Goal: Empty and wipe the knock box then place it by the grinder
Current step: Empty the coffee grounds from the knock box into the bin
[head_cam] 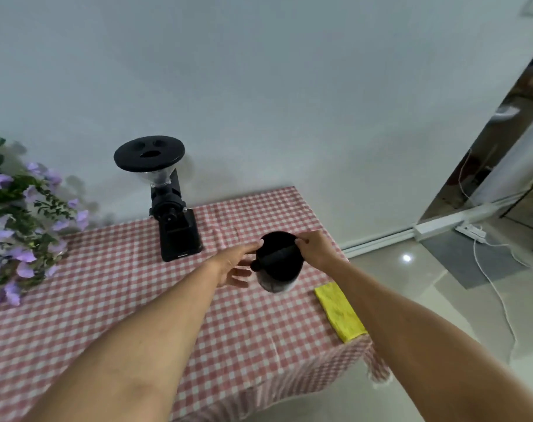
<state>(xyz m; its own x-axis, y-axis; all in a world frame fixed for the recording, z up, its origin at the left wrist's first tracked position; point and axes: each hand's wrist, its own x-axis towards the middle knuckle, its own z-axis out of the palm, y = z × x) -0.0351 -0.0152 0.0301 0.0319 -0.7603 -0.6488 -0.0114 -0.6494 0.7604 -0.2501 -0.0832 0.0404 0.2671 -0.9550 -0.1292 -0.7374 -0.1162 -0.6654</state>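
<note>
Nearest the person, a folded yellow cloth point(339, 312) lies at the right edge of the checked table point(107, 300), at 4 o'clock from the knock box point(279, 263). The knock box is at mid-table with its open mouth and cross bar showing. The right hand point(315, 249) curls its fingers over the rim at 2 o'clock, and the left hand point(233, 264) lies at 9 o'clock with fingers spread and straight, thumb tip on the rim. Farther back, the grinder point(171, 208) stands at 10 o'clock from the box, apart from it, with purple flowers point(18, 220) at far left.
</note>
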